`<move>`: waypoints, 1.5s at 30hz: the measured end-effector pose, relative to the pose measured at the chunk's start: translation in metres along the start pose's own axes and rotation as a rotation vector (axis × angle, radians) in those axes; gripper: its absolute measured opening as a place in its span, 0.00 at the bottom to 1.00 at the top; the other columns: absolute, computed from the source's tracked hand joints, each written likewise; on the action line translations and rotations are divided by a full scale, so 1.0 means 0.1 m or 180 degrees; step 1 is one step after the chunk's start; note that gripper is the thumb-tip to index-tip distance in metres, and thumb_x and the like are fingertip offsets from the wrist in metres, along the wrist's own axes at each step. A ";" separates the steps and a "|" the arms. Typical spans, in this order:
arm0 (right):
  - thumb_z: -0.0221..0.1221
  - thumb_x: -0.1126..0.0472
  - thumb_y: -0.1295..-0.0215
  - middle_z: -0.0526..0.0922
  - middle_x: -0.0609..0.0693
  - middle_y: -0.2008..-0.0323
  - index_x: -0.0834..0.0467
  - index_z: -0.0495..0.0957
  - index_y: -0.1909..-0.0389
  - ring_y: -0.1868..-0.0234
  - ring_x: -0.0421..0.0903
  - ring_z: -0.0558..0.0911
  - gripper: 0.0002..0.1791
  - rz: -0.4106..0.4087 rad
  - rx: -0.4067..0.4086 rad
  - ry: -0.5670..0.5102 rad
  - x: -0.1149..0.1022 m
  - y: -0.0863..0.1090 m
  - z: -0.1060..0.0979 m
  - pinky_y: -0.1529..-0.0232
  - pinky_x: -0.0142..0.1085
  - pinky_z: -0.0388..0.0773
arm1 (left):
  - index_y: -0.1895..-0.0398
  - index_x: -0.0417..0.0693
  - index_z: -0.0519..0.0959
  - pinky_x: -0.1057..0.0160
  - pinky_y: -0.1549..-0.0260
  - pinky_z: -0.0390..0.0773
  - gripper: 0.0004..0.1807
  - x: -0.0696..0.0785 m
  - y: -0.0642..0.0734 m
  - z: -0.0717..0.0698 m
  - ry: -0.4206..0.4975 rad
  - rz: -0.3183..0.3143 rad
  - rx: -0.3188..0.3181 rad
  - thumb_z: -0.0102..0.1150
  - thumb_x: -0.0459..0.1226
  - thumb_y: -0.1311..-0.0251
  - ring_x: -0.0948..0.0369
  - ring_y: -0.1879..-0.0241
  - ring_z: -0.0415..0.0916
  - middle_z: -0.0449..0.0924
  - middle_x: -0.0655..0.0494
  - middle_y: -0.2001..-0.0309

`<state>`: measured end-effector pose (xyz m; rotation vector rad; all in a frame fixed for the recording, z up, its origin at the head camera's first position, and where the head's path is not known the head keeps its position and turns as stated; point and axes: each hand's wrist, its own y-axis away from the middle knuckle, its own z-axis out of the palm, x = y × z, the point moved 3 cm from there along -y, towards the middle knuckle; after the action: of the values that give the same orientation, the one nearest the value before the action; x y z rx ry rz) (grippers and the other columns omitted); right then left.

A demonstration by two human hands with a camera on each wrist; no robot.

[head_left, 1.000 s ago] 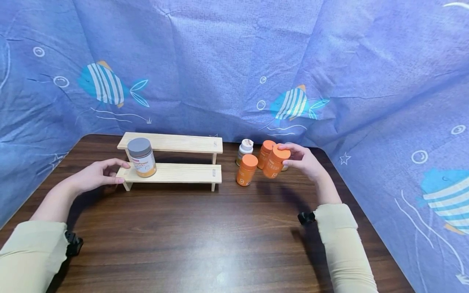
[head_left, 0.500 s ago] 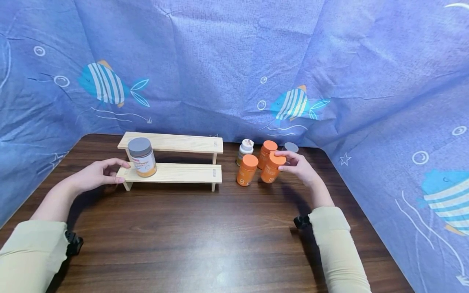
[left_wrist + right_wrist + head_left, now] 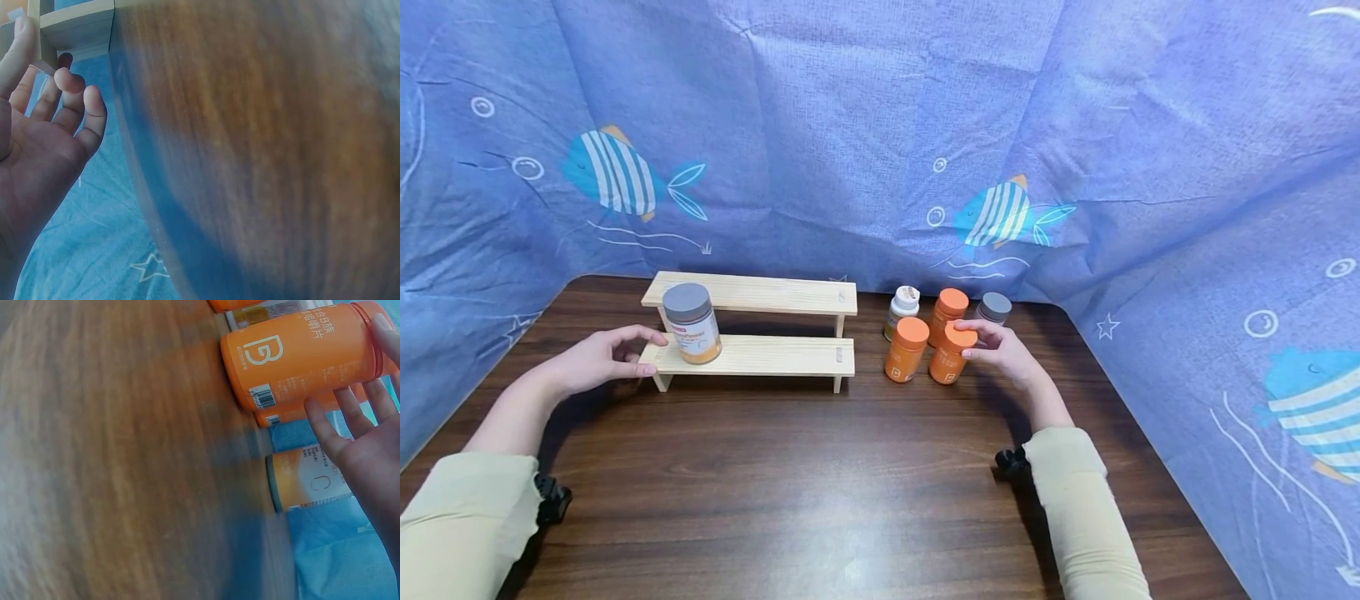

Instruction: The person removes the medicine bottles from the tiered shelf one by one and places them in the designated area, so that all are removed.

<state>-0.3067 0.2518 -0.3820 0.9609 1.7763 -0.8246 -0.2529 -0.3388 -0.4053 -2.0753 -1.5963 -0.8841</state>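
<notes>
My left hand (image 3: 602,364) holds the left end of the lower step of a two-tier wooden shelf (image 3: 782,356), thumb at the front edge. On that step stands a grey-lidded supplement jar (image 3: 692,323). At the right, my right hand (image 3: 1004,354) grips the capped top of an orange pill bottle (image 3: 946,365); the right wrist view shows its printed side (image 3: 294,353) and the thumb against the cap. This bottle stands upright, or nearly so, just right of another orange bottle (image 3: 906,354). In the left wrist view, my left hand's fingers (image 3: 69,103) curl near the shelf's end.
Behind the two front bottles are a white-capped bottle (image 3: 903,312), a third orange bottle (image 3: 949,311) and a grey-lidded jar (image 3: 994,308). All rest on the dark wooden table (image 3: 790,483). A blue fish-print cloth (image 3: 850,142) hangs along the back and sides.
My right hand has lowered the orange bottle leftward and toward me, to the right of the front orange bottle. The rear grey-lidded jar has come into view. My left hand stays put.
</notes>
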 end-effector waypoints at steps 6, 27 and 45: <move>0.57 0.71 0.37 0.74 0.44 0.43 0.66 0.68 0.41 0.44 0.37 0.73 0.23 0.0060 -0.0003 0.0028 -0.01 0.00 0.02 0.48 0.31 0.71 | 0.44 0.47 0.70 0.62 0.73 0.66 0.26 0.00 0.00 0.00 0.0005 -0.0013 0.0000 0.63 0.47 0.43 0.60 0.71 0.65 0.71 0.50 0.68; 0.57 0.69 0.37 0.66 0.56 0.34 0.65 0.68 0.39 0.35 0.40 0.67 0.24 -0.0202 -0.0143 -0.0050 0.13 -0.06 -0.08 0.42 0.32 0.67 | 0.44 0.47 0.70 0.62 0.73 0.67 0.26 -0.01 0.00 0.00 0.0061 -0.0034 -0.0025 0.64 0.47 0.43 0.59 0.73 0.66 0.70 0.51 0.74; 0.58 0.69 0.37 0.67 0.66 0.38 0.69 0.68 0.39 0.36 0.64 0.63 0.25 -0.0363 -0.0084 -0.0068 -0.22 -0.12 -0.13 0.43 0.36 0.70 | 0.43 0.47 0.69 0.62 0.73 0.67 0.27 -0.01 0.00 0.00 0.0064 -0.0056 -0.0033 0.63 0.47 0.43 0.59 0.73 0.66 0.69 0.51 0.75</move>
<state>-0.3166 0.2514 -0.3554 0.8368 1.8325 -0.8775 -0.2529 -0.3394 -0.4061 -2.0557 -1.6055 -0.9182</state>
